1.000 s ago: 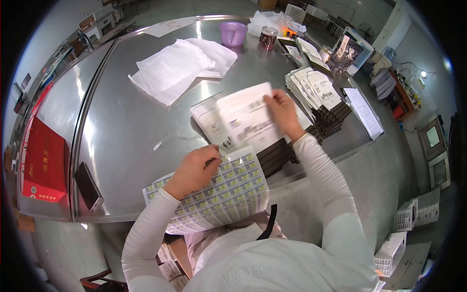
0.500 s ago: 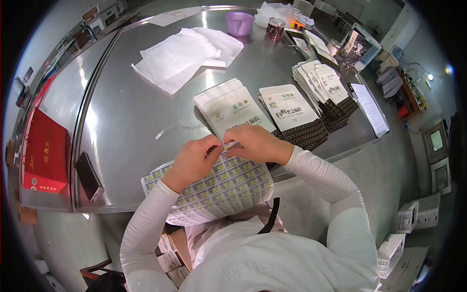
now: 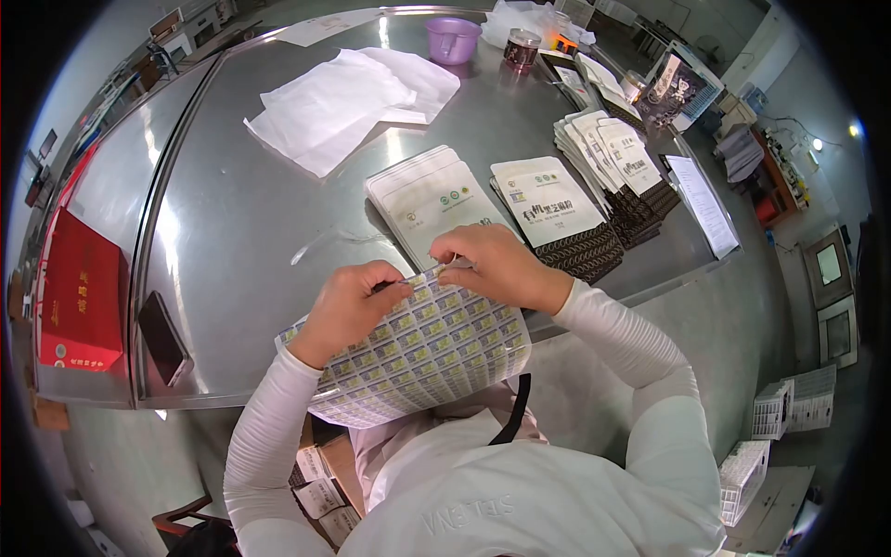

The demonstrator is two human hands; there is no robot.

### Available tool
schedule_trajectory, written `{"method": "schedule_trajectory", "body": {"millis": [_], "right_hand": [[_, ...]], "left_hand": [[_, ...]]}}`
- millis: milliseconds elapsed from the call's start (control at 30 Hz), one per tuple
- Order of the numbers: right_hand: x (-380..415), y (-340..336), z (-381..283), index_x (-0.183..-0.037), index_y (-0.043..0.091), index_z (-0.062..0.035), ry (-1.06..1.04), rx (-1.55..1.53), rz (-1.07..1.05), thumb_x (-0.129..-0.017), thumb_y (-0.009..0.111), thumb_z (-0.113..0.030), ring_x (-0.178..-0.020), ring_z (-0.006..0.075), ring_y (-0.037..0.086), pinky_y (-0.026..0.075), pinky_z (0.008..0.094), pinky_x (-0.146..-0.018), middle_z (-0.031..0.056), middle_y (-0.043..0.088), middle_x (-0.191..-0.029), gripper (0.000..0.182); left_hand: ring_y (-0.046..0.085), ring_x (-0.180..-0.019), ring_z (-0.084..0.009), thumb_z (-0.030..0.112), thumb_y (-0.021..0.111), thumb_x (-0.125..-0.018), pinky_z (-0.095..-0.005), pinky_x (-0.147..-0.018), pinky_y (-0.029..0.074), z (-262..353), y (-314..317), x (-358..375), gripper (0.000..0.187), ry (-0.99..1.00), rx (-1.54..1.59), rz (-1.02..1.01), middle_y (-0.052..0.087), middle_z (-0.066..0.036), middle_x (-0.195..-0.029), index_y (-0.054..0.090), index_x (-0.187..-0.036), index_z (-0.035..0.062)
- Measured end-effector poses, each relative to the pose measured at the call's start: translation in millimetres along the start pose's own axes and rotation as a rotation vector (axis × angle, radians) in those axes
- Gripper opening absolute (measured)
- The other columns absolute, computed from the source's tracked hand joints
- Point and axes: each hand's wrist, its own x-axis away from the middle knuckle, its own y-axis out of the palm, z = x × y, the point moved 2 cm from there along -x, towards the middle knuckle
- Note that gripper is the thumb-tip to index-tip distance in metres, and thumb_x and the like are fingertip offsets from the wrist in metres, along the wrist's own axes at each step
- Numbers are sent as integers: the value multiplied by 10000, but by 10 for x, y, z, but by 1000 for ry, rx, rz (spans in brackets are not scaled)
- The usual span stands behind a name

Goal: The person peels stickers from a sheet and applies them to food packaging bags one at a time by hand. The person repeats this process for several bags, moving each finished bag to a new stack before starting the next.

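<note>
So my left hand (image 3: pixel 351 306) had its grip pinched on the top edge of the sticker sheet (image 3: pixel 418 353), thumb and fingers clenched on the paper; my right hand (image 3: pixel 492 265) was right beside it, fingertips nipped on that same top edge, though I couldn't tell if it had one sticker or the sheet itself. That sheet lay over the near edge of the steel table (image 3: pixel 241 223) and curled down toward my lap; rows of small green labels all over it. Just past my hands sat a stack of white pouches (image 3: pixel 427 200), and next to it another pouch with a dark patterned bottom (image 3: pixel 557 218); a fanned pile of the same pouches (image 3: pixel 617 162) lay further right. White cloth bags (image 3: pixel 343 102) were well back, a purple cup (image 3: pixel 452 40) beyond them; a phone (image 3: pixel 163 339) and red box (image 3: pixel 82 297) off to my left.
</note>
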Motion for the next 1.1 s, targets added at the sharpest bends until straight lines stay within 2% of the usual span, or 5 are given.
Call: {"method": "schedule_trajectory", "body": {"millis": [133, 233, 433, 833, 1100], "right_hand": [[46, 112, -22, -927, 587, -138, -170, 181, 209, -845, 651, -211, -903, 258, 593, 372, 472, -916, 34, 635, -905, 127], [31, 62, -47, -926, 610, -88, -328, 217, 315, -837, 688, -169, -848, 191, 593, 417, 348, -843, 20, 628, -904, 143], [-428, 46, 506, -799, 635, -21, 278, -339, 21, -821, 694, -194, -666, 174, 612, 468, 307, -615, 80, 643, -715, 184], [-768, 173, 586, -789, 648, -9, 255, -114, -233, -780, 689, -184, -632, 166, 628, 477, 316, -598, 85, 671, -691, 180], [-731, 286, 496, -788, 636, -27, 263, 60, -93, -748, 705, -222, -806, 312, 633, 486, 399, -723, 139, 661, -828, 210]], "left_hand": [[478, -606, -47, 131, 662, -892, -234, -550, 418, -19, -21, -23, 128, -25, -1, -31, 592, 8, -652, 653, -887, 3], [505, -670, -46, 122, 658, -891, -238, -590, 433, -104, -12, -62, 117, -77, 41, -64, 653, -29, -769, 645, -890, 6], [629, -902, -297, 166, 659, -850, -375, -821, 489, -172, 152, -119, 125, 198, -123, -7, 625, -125, -1230, 631, -899, 54], [617, -1015, -373, 147, 655, -834, -415, -884, 478, -219, 203, -139, 143, 199, -84, -30, 593, -172, -1264, 618, -885, 19], [628, -992, -386, 136, 660, -825, -406, -866, 493, -215, 215, -152, 146, 187, -70, -29, 588, -183, -1265, 625, -880, 5]]}}
